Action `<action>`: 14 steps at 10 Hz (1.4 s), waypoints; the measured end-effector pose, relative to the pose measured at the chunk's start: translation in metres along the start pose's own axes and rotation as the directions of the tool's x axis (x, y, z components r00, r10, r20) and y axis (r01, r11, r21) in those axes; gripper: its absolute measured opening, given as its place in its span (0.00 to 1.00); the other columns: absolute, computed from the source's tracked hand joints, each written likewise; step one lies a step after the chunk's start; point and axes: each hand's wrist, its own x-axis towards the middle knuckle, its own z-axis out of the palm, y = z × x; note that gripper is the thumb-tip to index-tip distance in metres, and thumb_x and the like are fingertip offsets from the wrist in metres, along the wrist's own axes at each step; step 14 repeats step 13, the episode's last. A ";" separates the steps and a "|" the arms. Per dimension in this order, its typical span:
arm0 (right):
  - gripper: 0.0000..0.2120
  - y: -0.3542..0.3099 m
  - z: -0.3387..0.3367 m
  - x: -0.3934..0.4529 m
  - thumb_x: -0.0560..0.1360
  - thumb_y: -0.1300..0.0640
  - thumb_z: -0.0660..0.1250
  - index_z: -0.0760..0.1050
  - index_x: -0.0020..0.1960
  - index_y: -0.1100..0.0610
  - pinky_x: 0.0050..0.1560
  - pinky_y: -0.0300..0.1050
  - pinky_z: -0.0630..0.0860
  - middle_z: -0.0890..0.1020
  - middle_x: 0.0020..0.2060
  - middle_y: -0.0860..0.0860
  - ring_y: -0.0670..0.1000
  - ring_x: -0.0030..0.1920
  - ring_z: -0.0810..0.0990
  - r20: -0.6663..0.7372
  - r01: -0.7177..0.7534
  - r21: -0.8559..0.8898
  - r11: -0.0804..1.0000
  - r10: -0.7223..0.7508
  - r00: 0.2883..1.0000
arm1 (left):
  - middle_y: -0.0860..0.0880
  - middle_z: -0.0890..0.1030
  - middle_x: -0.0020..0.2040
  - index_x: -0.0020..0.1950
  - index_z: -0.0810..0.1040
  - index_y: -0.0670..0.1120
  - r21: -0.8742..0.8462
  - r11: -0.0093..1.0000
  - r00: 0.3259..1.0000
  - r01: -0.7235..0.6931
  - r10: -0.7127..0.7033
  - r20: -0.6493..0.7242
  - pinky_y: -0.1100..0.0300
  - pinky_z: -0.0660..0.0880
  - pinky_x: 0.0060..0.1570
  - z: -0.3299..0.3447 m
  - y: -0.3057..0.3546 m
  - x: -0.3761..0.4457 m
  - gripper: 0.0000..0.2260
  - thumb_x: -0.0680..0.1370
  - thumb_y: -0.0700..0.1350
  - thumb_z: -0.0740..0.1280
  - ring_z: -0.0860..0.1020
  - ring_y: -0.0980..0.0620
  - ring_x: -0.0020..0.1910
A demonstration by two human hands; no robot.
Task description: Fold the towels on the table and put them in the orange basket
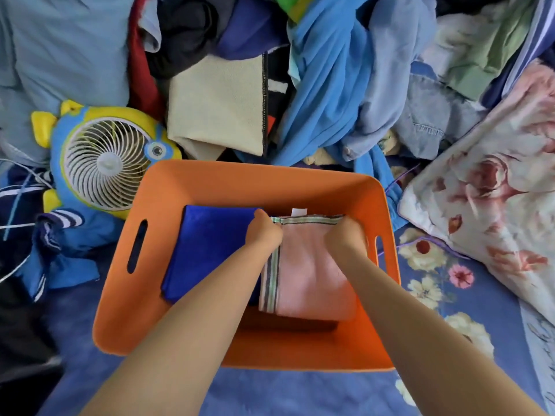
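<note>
Towels first: the blue towel [207, 250] lies folded in the left half of the orange basket [210, 181], just left of the left hand's fingers. Now the left hand [264, 232] pinches the pink towel [309, 280] at its far left corner, where the striped border turns. That towel runs lengthwise from the fingers back toward the person, lying just below both hands. Over to the right hand [345, 235], curled onto the far right corner, though whether it grips or only presses I can't tell. Both hands equally near; looks like setting it down beside the blue one.
</note>
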 end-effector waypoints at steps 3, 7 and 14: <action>0.20 0.015 0.037 0.025 0.78 0.63 0.50 0.57 0.70 0.62 0.68 0.51 0.59 0.64 0.67 0.61 0.60 0.67 0.63 -0.248 0.014 0.066 0.998 0.003 0.969 | 0.39 0.75 0.58 0.64 0.64 0.41 -0.039 0.987 0.977 -0.157 0.149 -0.153 0.53 0.70 0.46 0.031 -0.001 0.033 0.14 0.79 0.42 0.59 0.75 0.39 0.55; 0.24 0.054 0.072 0.039 0.80 0.53 0.48 0.49 0.75 0.55 0.71 0.46 0.36 0.46 0.76 0.51 0.51 0.75 0.40 0.002 0.384 -0.364 0.849 -0.411 0.911 | 0.35 0.77 0.57 0.54 0.77 0.33 0.601 0.529 0.627 -0.599 0.777 -0.059 0.46 0.69 0.63 0.054 -0.039 0.020 0.14 0.69 0.31 0.64 0.75 0.36 0.60; 0.24 0.053 0.066 0.034 0.80 0.55 0.48 0.47 0.75 0.55 0.73 0.48 0.39 0.45 0.76 0.51 0.52 0.75 0.40 0.070 0.380 -0.343 0.859 -0.380 0.922 | 0.46 0.49 0.77 0.75 0.50 0.43 0.650 0.608 0.860 -0.457 0.489 0.148 0.54 0.45 0.74 0.053 -0.043 0.013 0.23 0.81 0.45 0.51 0.45 0.49 0.76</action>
